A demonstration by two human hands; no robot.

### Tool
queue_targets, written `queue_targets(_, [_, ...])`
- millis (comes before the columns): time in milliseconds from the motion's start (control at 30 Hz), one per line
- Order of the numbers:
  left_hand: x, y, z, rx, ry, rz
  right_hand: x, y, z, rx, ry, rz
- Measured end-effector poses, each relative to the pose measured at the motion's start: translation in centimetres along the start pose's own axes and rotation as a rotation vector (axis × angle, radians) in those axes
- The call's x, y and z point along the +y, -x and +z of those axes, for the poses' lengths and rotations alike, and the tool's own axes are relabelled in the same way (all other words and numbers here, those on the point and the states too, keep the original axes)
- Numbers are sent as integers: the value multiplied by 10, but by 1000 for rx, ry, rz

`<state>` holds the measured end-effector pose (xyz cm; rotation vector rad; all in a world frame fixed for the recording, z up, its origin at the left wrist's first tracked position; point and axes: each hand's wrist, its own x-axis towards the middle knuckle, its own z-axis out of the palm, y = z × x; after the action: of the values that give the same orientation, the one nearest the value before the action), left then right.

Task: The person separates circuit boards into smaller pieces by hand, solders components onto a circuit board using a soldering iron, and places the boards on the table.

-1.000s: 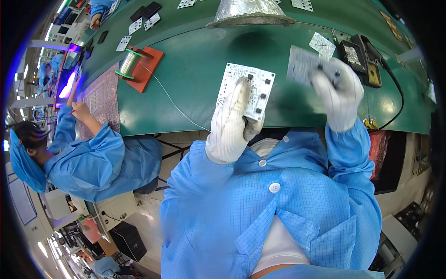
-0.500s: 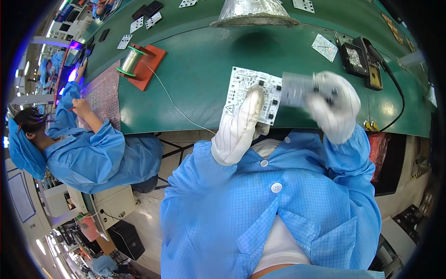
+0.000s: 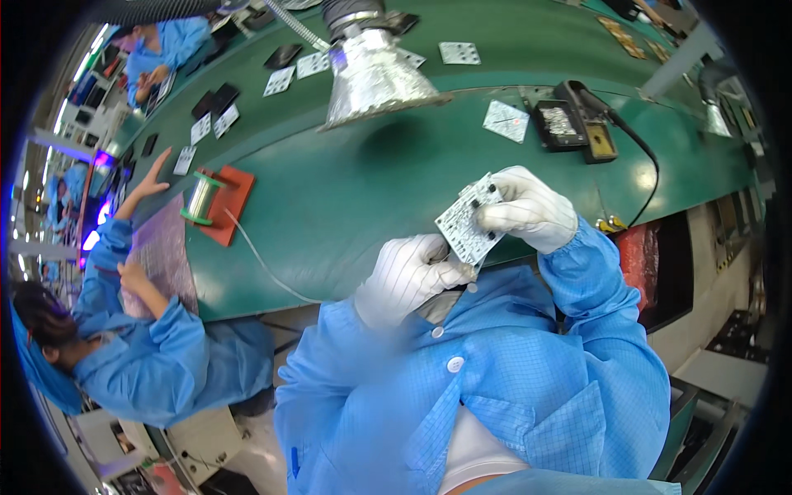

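Note:
A white circuit board [image 3: 464,229] with black parts is held tilted at the table's near edge, in front of my chest. My right hand [image 3: 532,210], in a white striped glove, grips its right side between thumb and fingers. At the board's lower left, my gloved left hand [image 3: 408,276] is closed, its fingertips pinched at the bottom corner. Whether a second board lies behind the first is hard to make out. On the green workbench [image 3: 330,206], a spool of solder wire [image 3: 202,198] sits on an orange-red stand [image 3: 239,198].
Above the bench hangs a foil-covered fume hood [image 3: 375,78]. A soldering iron stand [image 3: 598,136] and another white board [image 3: 506,121] are at the back right. Several boards [image 3: 459,54] lie farther back. At left a co-worker [image 3: 157,355] in blue sits beside bubble wrap [image 3: 157,256].
My right hand has moved left and stopped blurring, and now grips a board beside my left hand. The board is lower and more tilted. The view has shifted; the co-worker's arm reaches out.

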<state>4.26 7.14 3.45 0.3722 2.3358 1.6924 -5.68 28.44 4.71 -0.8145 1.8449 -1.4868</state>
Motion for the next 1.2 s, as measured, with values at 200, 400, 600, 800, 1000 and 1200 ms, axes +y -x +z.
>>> queue_targets(200, [-22, -29, 5, 113, -318, 446, 12, -12, 0, 168, -438, 58])
queue_targets(400, [-45, -37, -6, 329, 54, -82, 41, -36, -9, 693, -305, 181])
queue_targets(600, [-45, -30, -14, 412, 134, -57, 27, -94, -97, 901, -208, -120])
queue_targets(800, [-48, -15, -12, 550, 288, -112, -9, -116, -157, 1170, 736, 176])
queue_targets(1000, [-57, 11, -27, 558, 390, 96, -17, -50, -103, 939, 611, -33])
queue_targets(1200, [-72, 57, -45, 600, 105, -100, -8, -2, -79, 621, 191, -165])
